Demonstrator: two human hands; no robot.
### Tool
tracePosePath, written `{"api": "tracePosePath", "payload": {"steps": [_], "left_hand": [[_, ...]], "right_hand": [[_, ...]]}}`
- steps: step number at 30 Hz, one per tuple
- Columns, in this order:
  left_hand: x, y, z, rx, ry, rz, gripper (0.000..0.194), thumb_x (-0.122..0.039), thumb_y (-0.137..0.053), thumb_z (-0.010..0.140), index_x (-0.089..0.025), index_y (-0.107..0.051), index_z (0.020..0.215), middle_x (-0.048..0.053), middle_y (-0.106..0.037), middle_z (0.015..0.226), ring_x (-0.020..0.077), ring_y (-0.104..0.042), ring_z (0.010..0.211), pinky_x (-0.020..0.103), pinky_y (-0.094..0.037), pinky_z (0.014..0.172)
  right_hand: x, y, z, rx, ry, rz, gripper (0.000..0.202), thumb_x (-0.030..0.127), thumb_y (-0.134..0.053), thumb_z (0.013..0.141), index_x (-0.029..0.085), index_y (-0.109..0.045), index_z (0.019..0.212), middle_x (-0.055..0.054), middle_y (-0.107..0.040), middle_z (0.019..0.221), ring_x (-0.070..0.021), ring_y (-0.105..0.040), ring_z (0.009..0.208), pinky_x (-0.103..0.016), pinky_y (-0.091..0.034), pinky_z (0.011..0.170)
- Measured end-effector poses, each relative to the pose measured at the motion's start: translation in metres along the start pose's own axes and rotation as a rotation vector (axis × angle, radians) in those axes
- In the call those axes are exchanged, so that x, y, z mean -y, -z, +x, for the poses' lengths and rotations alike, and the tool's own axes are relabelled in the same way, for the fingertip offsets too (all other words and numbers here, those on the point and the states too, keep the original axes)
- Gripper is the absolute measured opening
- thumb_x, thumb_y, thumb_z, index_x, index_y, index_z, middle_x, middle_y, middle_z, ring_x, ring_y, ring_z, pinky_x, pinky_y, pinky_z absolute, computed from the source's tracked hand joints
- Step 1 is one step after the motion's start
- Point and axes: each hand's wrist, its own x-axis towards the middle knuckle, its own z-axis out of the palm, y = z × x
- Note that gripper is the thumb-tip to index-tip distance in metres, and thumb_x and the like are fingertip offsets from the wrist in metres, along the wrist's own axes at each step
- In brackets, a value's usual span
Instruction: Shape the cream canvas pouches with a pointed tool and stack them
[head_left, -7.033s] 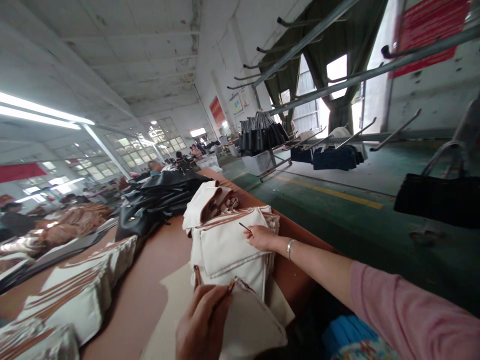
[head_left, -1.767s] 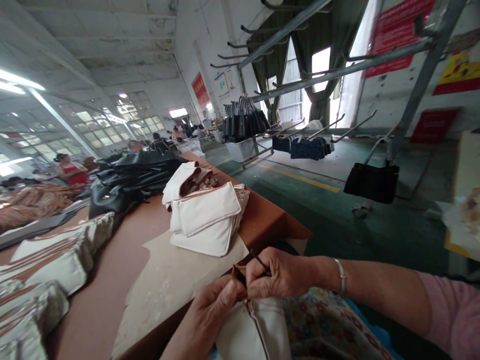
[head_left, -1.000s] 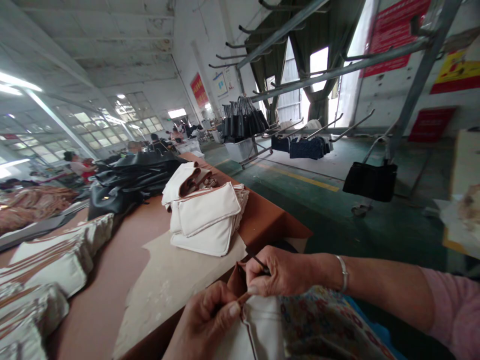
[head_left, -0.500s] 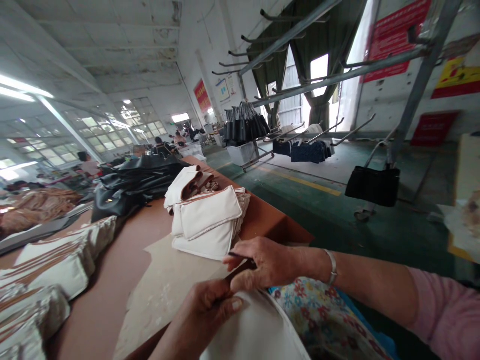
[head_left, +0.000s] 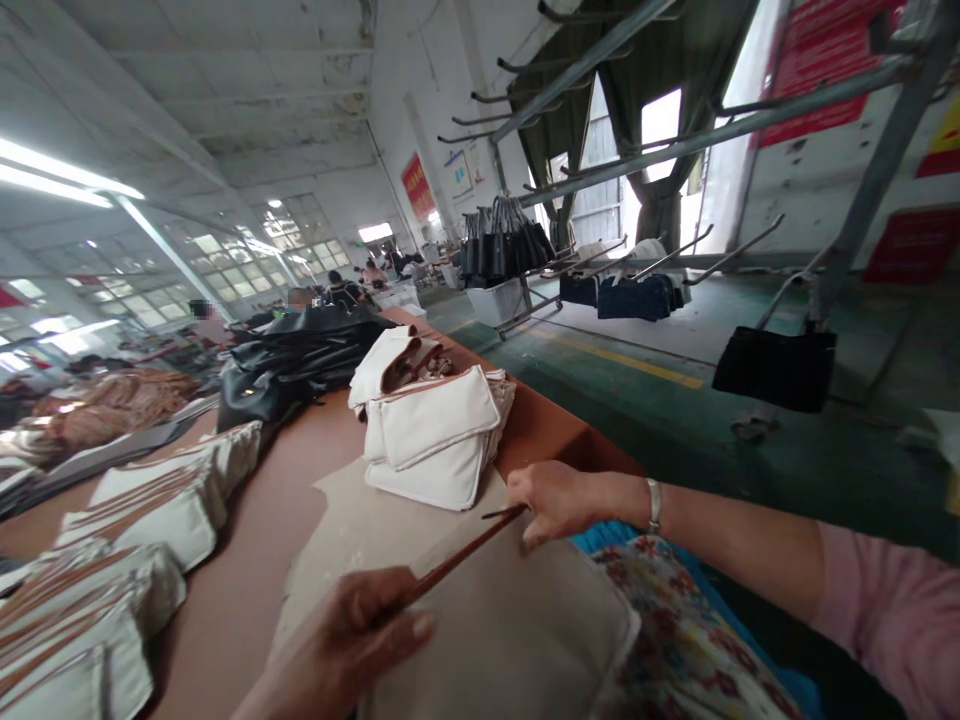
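A pale fabric pouch [head_left: 502,620] with a brown top edge lies over my lap, tilted. My left hand [head_left: 367,625] pinches one end of that brown edge, thumb on the near face. At the other end, my right hand [head_left: 559,500] is closed around the corner. A thin dark pointed tool [head_left: 499,514] sticks out from the right fingers; its kind is hidden. Just beyond, a stack of similar cream pouches [head_left: 431,430] rests on the brown table [head_left: 247,560], partly over a worn beige sheet [head_left: 337,530].
Rows of cream pouches [head_left: 135,530] line the table's left side. Black material [head_left: 300,360] is heaped behind them, near brown bundles [head_left: 112,405]. On the right stands a metal rack [head_left: 600,165] with prongs, black bags [head_left: 499,245] and one hanging black bag [head_left: 776,368]. Several people sit far back.
My hands have moved apart along the pouch's brown edge, the left toward the lower left, the right slightly up and right. More of the edge shows between them. The view has shifted a little left.
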Motion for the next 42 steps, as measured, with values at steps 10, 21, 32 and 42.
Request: {"api": "tracePosePath", "payload": {"steps": [10, 21, 32, 42], "left_hand": [[-0.002, -0.018, 0.025, 0.21, 0.022, -0.096, 0.046, -0.057, -0.07, 0.077, -0.011, -0.063, 0.081, -0.001, -0.05, 0.069, 0.0123, -0.037, 0.062, 0.023, -0.025, 0.054], [0.005, -0.021, 0.022, 0.091, -0.052, -0.248, 0.029, -0.038, -0.076, 0.079, -0.012, -0.065, 0.083, 0.004, -0.065, 0.076, 0.0137, -0.053, 0.066, 0.024, -0.038, 0.062], [-0.003, -0.04, 0.024, 0.131, -0.025, -0.2, 0.037, -0.047, -0.075, 0.077, -0.013, -0.062, 0.08, 0.002, -0.057, 0.072, 0.0122, -0.044, 0.063, 0.023, -0.031, 0.056], [-0.013, -0.054, 0.032, 0.039, -0.045, -0.173, 0.041, -0.049, -0.077, 0.073, -0.014, -0.057, 0.066, -0.005, -0.044, 0.058, 0.0079, -0.029, 0.054, 0.021, -0.021, 0.049]], "right_hand": [[0.018, -0.043, 0.0, 0.106, -0.078, 0.709, 0.025, 0.024, -0.073, 0.064, 0.009, -0.069, 0.084, 0.004, -0.055, 0.063, -0.0066, -0.043, 0.054, -0.017, -0.034, 0.05], [0.016, -0.018, -0.013, 0.02, 0.02, 0.649, 0.028, 0.012, -0.067, 0.063, 0.01, -0.067, 0.092, 0.0, -0.063, 0.077, -0.0103, -0.054, 0.069, -0.021, -0.043, 0.065], [0.034, -0.028, -0.024, -0.082, 0.244, 0.325, 0.013, 0.022, -0.061, 0.082, 0.012, -0.06, 0.09, 0.0, -0.058, 0.076, -0.0087, -0.05, 0.064, -0.02, -0.041, 0.06], [0.031, -0.05, -0.03, -0.318, 0.544, -0.49, 0.013, 0.021, -0.045, 0.085, 0.012, -0.054, 0.087, -0.009, -0.057, 0.079, -0.0194, -0.05, 0.072, -0.029, -0.037, 0.056]]}}
